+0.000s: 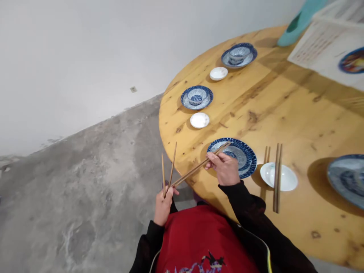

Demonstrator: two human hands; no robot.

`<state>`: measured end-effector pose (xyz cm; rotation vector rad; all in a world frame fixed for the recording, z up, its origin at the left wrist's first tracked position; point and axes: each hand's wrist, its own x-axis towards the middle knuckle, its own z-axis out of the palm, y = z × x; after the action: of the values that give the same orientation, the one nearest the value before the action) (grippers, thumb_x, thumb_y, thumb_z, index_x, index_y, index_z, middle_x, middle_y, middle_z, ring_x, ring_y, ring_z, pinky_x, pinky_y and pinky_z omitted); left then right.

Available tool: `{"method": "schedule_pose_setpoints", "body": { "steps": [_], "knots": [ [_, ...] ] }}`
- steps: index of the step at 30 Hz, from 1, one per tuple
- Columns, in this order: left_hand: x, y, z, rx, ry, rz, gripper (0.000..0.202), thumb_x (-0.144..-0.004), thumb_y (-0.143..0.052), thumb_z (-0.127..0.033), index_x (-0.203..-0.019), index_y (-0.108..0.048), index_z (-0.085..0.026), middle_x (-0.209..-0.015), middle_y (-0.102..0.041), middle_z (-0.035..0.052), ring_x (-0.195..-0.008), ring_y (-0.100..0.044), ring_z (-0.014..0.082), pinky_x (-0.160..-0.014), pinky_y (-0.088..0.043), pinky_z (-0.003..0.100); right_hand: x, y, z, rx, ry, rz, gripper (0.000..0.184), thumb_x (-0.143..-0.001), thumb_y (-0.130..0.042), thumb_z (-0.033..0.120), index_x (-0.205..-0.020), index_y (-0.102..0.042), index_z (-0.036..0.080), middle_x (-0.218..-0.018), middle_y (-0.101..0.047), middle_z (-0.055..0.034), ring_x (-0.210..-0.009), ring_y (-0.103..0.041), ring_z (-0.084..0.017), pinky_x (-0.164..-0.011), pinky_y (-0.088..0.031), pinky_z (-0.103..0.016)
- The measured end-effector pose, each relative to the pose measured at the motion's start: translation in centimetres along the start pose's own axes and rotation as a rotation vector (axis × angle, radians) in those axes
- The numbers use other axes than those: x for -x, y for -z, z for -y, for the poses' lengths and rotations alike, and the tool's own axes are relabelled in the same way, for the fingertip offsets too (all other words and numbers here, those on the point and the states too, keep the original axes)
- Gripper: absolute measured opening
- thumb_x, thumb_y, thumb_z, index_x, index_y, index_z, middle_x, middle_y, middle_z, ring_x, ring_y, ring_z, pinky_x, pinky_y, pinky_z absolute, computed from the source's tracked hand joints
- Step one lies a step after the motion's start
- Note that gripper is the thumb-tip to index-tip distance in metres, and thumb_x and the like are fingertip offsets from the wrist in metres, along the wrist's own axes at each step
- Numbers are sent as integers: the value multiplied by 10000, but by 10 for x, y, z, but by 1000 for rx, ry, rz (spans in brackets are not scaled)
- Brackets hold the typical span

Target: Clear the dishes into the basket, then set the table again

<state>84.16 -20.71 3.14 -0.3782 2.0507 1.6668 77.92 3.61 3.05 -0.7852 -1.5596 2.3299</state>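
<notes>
Beyond the table's edge, above the floor, my left hand (163,207) is closed on wooden chopsticks (172,167) that fan upward. My right hand (227,170) pinches more chopsticks (191,173) near one end; they slant down to the left, their other end meeting my left hand. Below the right hand, a blue-patterned plate (250,153) lies at the table's edge, partly covered by that hand. To its right, a pair of chopsticks (277,170) rests across a small white dish (288,180).
The round wooden table (313,125) also holds two blue-patterned place settings, a farther bowl (239,52) and a nearer bowl (196,94), each on a plate. Small white dishes (199,120) stand beside them. Another blue-patterned plate (348,178) lies right. A printed sheet (321,45) and turquoise object (298,24) are at back right.
</notes>
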Motion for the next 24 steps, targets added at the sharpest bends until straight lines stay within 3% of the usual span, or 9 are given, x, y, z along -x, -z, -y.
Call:
{"method": "schedule_pose_setpoints", "body": {
  "steps": [3,5,7,9,12,16,20,22,24],
  "knots": [
    [-28,36,-15,11,-87,18,631,-900,-557,-705,-1067,-711,-116,-531,-477,-57,-460,-267,64,-477,-236,219,-3,-27,-5,8,66,-72,374,-652,-881,495,-678,-669,187,-567,-633,10,-440,-565,-113,-446,-530,-255],
    [-45,61,-26,36,-115,52,679,-923,-554,-660,-1333,-618,-123,-565,-549,-52,-454,-272,66,-467,-234,211,-2,-46,-9,18,95,-110,377,-659,-872,498,-674,-658,188,-597,-652,1,-439,-569,-111,-443,-535,-256],
    [-60,85,-34,44,-124,109,726,-944,-534,-629,-1469,-511,-128,-547,-555,-61,-440,-269,70,-457,-234,206,-1,-64,-13,18,115,-149,382,-649,-875,494,-656,-645,190,-629,-671,-6,-440,-572,-108,-445,-547,-261],
    [-75,104,-40,52,-129,185,731,-957,-512,-619,-1496,-484,-127,-524,-541,-67,-425,-264,71,-449,-233,206,2,-81,-16,11,139,-192,372,-641,-879,479,-654,-649,188,-643,-677,-8,-440,-571,-105,-448,-555,-264],
    [-95,122,-44,95,-145,296,669,-940,-528,-627,-1383,-584,-129,-641,-613,-21,-455,-348,67,-467,-289,209,7,-99,-19,47,187,-246,337,-675,-863,461,-679,-675,181,-608,-657,-2,-442,-574,-112,-453,-561,-269],
    [-119,128,-50,182,-164,357,539,-889,-614,-605,-1147,-671,-134,-891,-646,38,-561,-430,66,-511,-347,212,9,-110,-17,149,219,-306,341,-708,-837,475,-687,-683,171,-557,-632,-8,-437,-576,-130,-439,-553,-281],
    [-144,122,-63,148,-133,392,571,-929,-584,-566,-1335,-600,-165,-730,-564,-34,-495,-293,61,-482,-245,214,-4,-106,-3,195,212,-400,352,-675,-859,482,-679,-685,176,-525,-609,3,-407,-555,-130,-414,-533,-283],
    [-159,114,-71,83,-147,388,565,-947,-570,-538,-1379,-587,-175,-685,-535,-46,-525,-343,76,-521,-295,208,-17,-101,7,205,216,-426,332,-663,-868,462,-691,-701,177,-527,-609,4,-406,-551,-129,-406,-523,-277],
    [-176,106,-81,-21,-192,384,496,-945,-584,-501,-1312,-651,-175,-732,-587,-20,-637,-476,100,-622,-388,207,-34,-97,14,198,202,-425,329,-650,-875,454,-676,-702,175,-522,-605,0,-415,-556,-133,-411,-529,-279]
  ]
}}
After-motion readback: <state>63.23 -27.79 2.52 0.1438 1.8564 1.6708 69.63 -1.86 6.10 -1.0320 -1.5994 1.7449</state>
